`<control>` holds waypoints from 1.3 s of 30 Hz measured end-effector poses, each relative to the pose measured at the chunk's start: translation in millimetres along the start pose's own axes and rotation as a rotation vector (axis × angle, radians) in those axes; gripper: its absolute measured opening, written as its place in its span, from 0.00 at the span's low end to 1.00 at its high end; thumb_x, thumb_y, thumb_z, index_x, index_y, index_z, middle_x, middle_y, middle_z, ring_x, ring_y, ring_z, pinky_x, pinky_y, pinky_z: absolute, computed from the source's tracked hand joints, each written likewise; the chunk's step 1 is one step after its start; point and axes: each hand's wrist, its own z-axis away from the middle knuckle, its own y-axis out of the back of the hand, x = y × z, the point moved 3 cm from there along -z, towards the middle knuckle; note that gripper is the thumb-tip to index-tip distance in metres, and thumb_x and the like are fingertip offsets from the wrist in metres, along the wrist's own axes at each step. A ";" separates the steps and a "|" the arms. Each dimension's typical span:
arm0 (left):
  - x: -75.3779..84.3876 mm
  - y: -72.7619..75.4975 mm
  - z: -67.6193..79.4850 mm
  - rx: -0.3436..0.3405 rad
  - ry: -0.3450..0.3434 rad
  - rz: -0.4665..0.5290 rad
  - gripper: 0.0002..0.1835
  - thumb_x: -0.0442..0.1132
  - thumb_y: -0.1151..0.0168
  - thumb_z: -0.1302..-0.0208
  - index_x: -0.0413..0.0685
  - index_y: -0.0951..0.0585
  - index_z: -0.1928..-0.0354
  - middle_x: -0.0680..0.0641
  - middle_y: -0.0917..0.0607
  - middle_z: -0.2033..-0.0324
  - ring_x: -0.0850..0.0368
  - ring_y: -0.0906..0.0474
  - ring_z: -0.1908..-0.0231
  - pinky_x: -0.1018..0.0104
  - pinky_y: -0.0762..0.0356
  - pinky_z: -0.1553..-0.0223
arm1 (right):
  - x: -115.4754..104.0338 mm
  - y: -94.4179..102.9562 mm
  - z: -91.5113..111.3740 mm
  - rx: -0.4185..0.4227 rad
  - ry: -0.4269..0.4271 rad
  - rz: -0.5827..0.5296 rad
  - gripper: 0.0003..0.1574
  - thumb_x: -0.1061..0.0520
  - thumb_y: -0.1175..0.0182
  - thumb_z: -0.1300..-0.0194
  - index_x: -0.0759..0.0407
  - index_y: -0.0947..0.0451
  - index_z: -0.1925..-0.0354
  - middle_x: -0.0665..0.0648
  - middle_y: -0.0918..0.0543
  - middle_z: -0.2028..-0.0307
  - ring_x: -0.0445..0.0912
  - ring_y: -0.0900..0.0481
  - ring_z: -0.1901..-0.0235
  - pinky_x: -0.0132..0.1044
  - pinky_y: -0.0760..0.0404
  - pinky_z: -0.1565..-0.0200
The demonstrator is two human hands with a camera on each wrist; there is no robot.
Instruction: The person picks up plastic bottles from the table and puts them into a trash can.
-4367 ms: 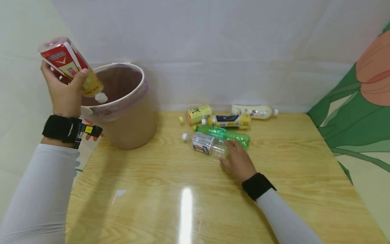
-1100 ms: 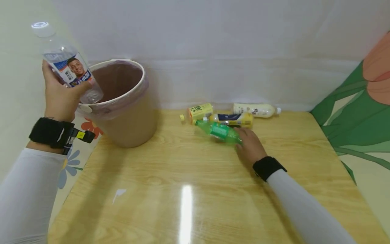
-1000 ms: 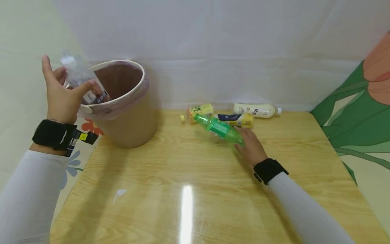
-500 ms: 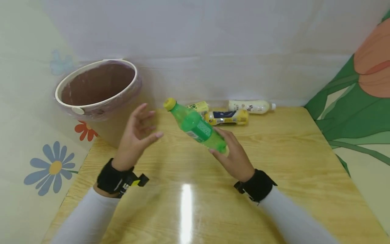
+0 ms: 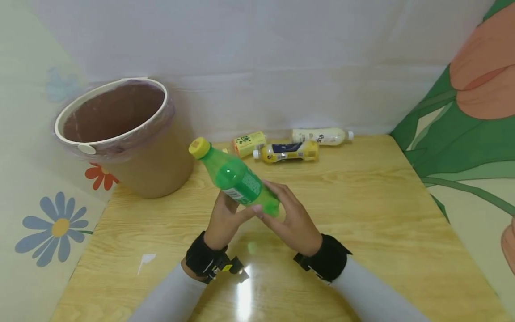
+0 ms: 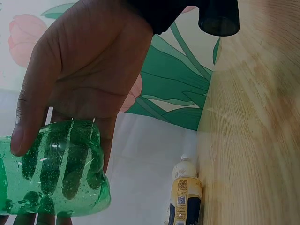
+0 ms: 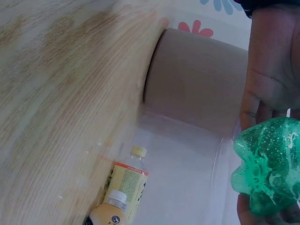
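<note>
Tilted above the table, a green plastic bottle (image 5: 237, 176) points its yellow cap (image 5: 199, 147) up and to the left. My left hand (image 5: 223, 223) supports it from below around the middle, thumb lying along the near side. The base end is gripped by my right hand (image 5: 295, 226), and the two thumbs meet near the label. Through the clear green plastic (image 6: 61, 168), fingers show behind the bottle in the left wrist view. In the right wrist view the ridged base (image 7: 262, 168) sits against the right fingers.
A tan bin (image 5: 161, 165) with a pale rim and plastic liner stands at the left. By the back wall lie a yellow-labelled bottle (image 5: 249, 143), a navy-and-yellow bottle (image 5: 287, 151) and a cream bottle (image 5: 322, 136). A white scrap mark (image 5: 147, 258) shows at front left.
The left hand let go of a red-labelled bottle, then a clear bottle, at the bin, then came across to the green bottle. The right hand lifted the green bottle from the table.
</note>
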 end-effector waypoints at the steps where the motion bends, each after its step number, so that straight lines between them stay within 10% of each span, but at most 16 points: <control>1: 0.7 -0.7 0.0 0.001 -0.004 0.002 0.40 0.28 0.35 0.47 0.48 0.41 0.33 0.43 0.31 0.40 0.46 0.36 0.41 0.47 0.40 0.40 | -1.0 0.4 0.1 -0.002 0.002 0.000 0.41 0.68 0.37 0.40 0.67 0.44 0.34 0.63 0.35 0.41 0.58 0.34 0.44 0.55 0.30 0.46; 9: 3.6 1.1 -1.3 -0.012 -0.007 -0.024 0.39 0.27 0.34 0.47 0.48 0.40 0.34 0.40 0.31 0.41 0.46 0.35 0.42 0.47 0.39 0.41 | 18.7 -2.7 3.4 -0.006 0.031 0.011 0.43 0.63 0.37 0.39 0.59 0.46 0.31 0.57 0.36 0.38 0.53 0.34 0.43 0.51 0.30 0.45; 15: 18.3 29.0 -2.5 0.041 -0.054 -0.082 0.39 0.22 0.36 0.49 0.45 0.39 0.35 0.39 0.27 0.45 0.44 0.32 0.45 0.47 0.38 0.41 | 46.1 -0.1 -2.0 -0.042 0.087 0.151 0.47 0.55 0.37 0.37 0.53 0.51 0.28 0.53 0.41 0.34 0.48 0.41 0.37 0.48 0.36 0.40; 31: 159.8 175.7 -53.5 0.482 -0.311 -0.244 0.35 0.19 0.34 0.54 0.41 0.33 0.42 0.37 0.28 0.49 0.43 0.34 0.47 0.60 0.35 0.43 | 199.0 71.4 -60.5 -0.132 -0.146 0.815 0.47 0.56 0.35 0.42 0.65 0.48 0.31 0.70 0.43 0.35 0.62 0.48 0.36 0.58 0.50 0.36; 39: 160.1 270.0 -63.9 0.660 -0.060 -0.254 0.39 0.26 0.31 0.49 0.52 0.38 0.37 0.47 0.32 0.41 0.55 0.35 0.42 0.65 0.37 0.40 | 233.3 82.2 -76.7 -0.141 -0.142 1.001 0.46 0.59 0.34 0.45 0.67 0.45 0.33 0.72 0.41 0.37 0.65 0.47 0.37 0.59 0.47 0.37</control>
